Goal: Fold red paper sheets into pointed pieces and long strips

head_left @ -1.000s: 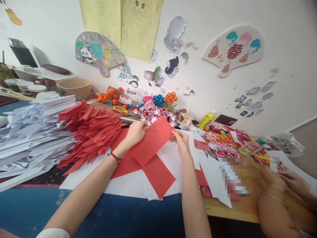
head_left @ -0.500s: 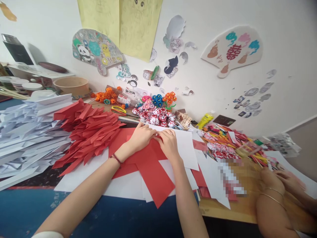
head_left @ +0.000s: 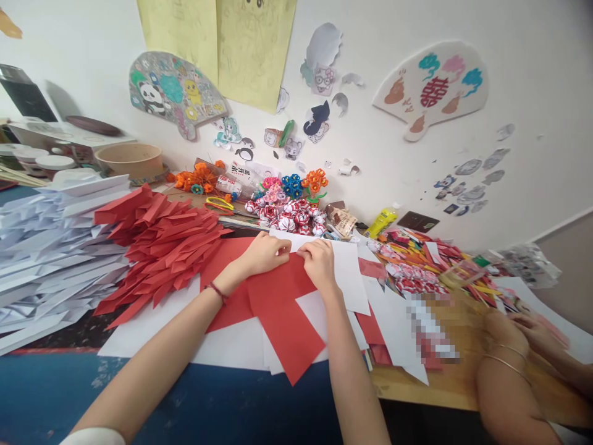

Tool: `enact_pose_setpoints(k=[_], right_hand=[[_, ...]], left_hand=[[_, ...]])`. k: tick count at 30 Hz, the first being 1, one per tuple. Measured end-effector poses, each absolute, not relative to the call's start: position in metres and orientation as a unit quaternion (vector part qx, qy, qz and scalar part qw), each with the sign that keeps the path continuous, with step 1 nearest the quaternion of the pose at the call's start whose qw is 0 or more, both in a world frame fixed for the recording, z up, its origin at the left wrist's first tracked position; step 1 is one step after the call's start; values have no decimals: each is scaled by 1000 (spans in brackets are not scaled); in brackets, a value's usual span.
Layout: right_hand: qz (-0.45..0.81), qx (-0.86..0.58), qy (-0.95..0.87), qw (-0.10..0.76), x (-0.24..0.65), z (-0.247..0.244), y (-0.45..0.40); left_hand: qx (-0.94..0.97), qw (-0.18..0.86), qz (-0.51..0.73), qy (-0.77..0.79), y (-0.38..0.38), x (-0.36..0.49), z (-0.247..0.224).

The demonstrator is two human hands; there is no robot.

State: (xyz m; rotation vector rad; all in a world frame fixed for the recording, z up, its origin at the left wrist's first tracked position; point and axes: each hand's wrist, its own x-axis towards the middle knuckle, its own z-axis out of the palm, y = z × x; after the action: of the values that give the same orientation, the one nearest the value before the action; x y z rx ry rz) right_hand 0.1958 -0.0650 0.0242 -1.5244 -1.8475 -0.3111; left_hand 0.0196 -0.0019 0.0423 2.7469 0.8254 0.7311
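Note:
My left hand (head_left: 265, 252) pinches the upper edge of a red paper sheet (head_left: 290, 315), thumb and fingertips close together. Just to its right, my right hand (head_left: 319, 259) has its fingers curled and closed on the same edge. A small gap separates the two hands. The red sheet slants down toward the front edge of the table, over other red paper (head_left: 225, 315) and white sheets (head_left: 236, 346). Left of my hands lies a pile of folded red paper pieces (head_left: 162, 247), beside a larger pile of folded white ones (head_left: 55, 259).
Red-and-white paper flowers (head_left: 290, 216) and colourful small flowers (head_left: 291, 185) stand behind my hands. A round tan bowl (head_left: 130, 162) is at the back left. At the right, another person's hands (head_left: 514, 330) rest over the wooden table (head_left: 417, 392).
My hands have moved slightly apart along the paper's upper edge. The whole view has shifted a little.

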Motion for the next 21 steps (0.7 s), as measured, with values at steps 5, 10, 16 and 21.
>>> enact_pose_setpoints(k=[5,10,16,21], right_hand=[[-115,-613,-687,375,213,23,-65],[-134,-660,-640,370,223,24,-71],[-159,-705,-604,335,228,23,-74],[-145,-746,-532,373,242,16,-75]], left_hand=[[923,156,229,266,5,6,51],[918,207,228,252,16,-7,57],[922,112,242,281,18,-11,56],[905,3,264,334,11,-14,59]])
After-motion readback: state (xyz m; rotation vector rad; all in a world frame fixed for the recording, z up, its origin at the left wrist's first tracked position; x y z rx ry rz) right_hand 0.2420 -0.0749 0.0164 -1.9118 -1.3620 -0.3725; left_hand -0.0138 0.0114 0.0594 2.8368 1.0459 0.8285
